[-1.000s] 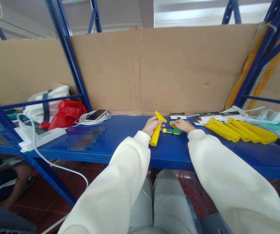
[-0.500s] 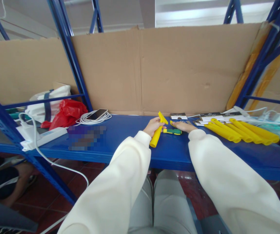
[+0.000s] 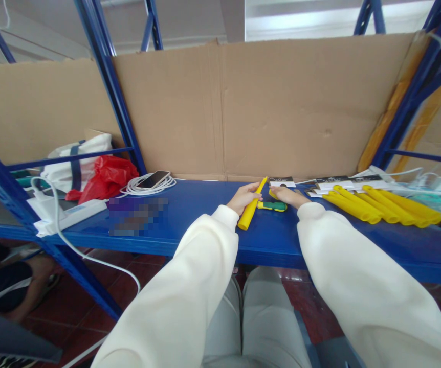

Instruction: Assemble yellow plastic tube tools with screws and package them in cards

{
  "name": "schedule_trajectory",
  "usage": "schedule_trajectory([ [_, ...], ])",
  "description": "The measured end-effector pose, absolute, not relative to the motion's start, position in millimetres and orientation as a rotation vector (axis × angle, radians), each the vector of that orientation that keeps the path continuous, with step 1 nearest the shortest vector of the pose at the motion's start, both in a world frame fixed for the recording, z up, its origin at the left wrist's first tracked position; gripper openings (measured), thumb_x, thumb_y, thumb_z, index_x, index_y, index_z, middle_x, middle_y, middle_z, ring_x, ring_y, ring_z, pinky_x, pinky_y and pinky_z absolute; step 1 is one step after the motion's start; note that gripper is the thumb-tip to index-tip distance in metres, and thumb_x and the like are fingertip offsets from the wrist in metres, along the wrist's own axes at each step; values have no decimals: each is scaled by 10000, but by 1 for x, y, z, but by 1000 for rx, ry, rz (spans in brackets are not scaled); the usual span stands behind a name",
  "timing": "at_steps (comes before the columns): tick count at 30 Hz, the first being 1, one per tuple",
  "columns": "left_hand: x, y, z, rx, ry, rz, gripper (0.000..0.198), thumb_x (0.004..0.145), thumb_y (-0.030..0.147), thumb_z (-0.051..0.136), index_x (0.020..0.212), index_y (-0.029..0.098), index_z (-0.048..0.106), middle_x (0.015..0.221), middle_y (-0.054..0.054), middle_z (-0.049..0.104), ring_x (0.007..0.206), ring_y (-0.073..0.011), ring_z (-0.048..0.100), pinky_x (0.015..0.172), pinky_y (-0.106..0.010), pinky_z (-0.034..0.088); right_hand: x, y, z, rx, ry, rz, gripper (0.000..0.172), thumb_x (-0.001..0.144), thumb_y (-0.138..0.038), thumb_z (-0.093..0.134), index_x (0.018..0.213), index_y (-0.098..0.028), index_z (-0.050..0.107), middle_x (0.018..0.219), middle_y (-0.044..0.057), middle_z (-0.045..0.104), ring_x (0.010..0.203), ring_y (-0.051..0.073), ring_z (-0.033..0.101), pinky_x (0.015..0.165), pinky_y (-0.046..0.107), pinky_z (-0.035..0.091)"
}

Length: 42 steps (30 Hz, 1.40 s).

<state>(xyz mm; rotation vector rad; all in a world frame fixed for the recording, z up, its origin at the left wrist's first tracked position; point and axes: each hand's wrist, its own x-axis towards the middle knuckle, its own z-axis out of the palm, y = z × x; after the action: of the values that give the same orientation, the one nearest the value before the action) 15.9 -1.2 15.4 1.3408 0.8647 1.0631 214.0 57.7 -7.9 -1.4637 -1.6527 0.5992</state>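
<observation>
My left hand (image 3: 244,198) is closed around a yellow plastic scraper (image 3: 248,215), a tool with a thick round handle. Its handle end points toward me, and its flat head is turned nearly edge-on. Just to the right, my right hand (image 3: 286,196) pinches a small yellow piece (image 3: 272,193), mostly covered by the fingers. Below that hand a green and yellow screwdriver (image 3: 272,206) lies on the blue shelf (image 3: 201,204). Behind the hands is a black and white card (image 3: 282,182).
Several yellow scrapers (image 3: 381,204) lie in a row at right, beside black and white cards (image 3: 333,184). To the left are a phone (image 3: 155,179) on a coiled white cable (image 3: 139,185), a red bag (image 3: 111,176) and a power strip (image 3: 76,217). Cardboard (image 3: 274,107) backs the shelf.
My left hand has turned the scraper so its flared head now shows edge-on. My right hand has shifted slightly, its fingers more curled round the small yellow piece.
</observation>
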Motion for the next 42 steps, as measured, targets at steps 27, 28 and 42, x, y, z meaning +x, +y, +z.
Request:
schedule_trajectory([
  [27, 10, -7, 21, 1249, 830, 1039, 751, 786, 62, 752, 1471, 245, 505, 1391, -140, 634, 909, -179, 744, 690, -230, 584, 183, 11, 28, -940, -1047, 1001, 155, 854, -64, 629, 737, -164, 647, 652, 22, 715, 514, 76, 626, 533, 145, 516],
  [28, 10, -7, 21, 1267, 825, 977, 712, 787, 88, 774, 1445, 210, 531, 1265, -142, 705, 841, -172, 745, 677, -233, 580, 183, 11, 28, -941, -1033, 1009, 145, 857, -70, 632, 748, -164, 643, 648, 18, 712, 509, 77, 625, 537, 150, 527],
  [42, 7, -4, 18, 1457, 595, 533, 649, 714, 170, 885, 1308, 178, 623, 1021, -128, 771, 719, -154, 732, 626, -236, 563, 187, 16, 21, -987, -899, 1041, 111, 860, -102, 676, 819, -175, 604, 680, 12, 693, 555, 93, 651, 575, 171, 570],
])
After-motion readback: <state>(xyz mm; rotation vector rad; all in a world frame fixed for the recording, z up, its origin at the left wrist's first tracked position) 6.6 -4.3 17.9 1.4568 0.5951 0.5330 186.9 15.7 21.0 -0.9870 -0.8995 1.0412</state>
